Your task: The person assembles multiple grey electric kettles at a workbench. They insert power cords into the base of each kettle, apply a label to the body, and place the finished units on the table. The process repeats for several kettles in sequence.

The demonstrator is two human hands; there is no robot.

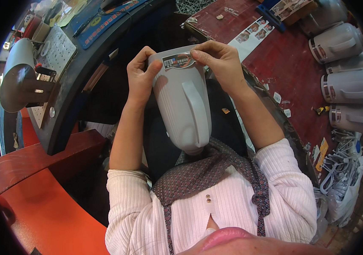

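Note:
A grey plastic thermos jug (pixel 175 102) with a ribbed side and a long moulded handle lies tilted over my lap, its wide end away from me. Near that wide end sits a printed label (pixel 178 61) with a dark, colourful design. My left hand (pixel 142 73) is closed on the jug's left rim, its thumb by the label's left end. With thumb and index finger, my right hand (pixel 219 61) pinches the label's right end against the jug. The fingers behind the rim are partly hidden.
On the right, a red worktop (pixel 275 63) carries a label sheet (pixel 253 36) and several similar grey jugs (pixel 347 87). Below them lies a bag of grey handles (pixel 345 170). A machine with a grey cylinder (pixel 20 63) stands left, above an orange surface (pixel 54 216).

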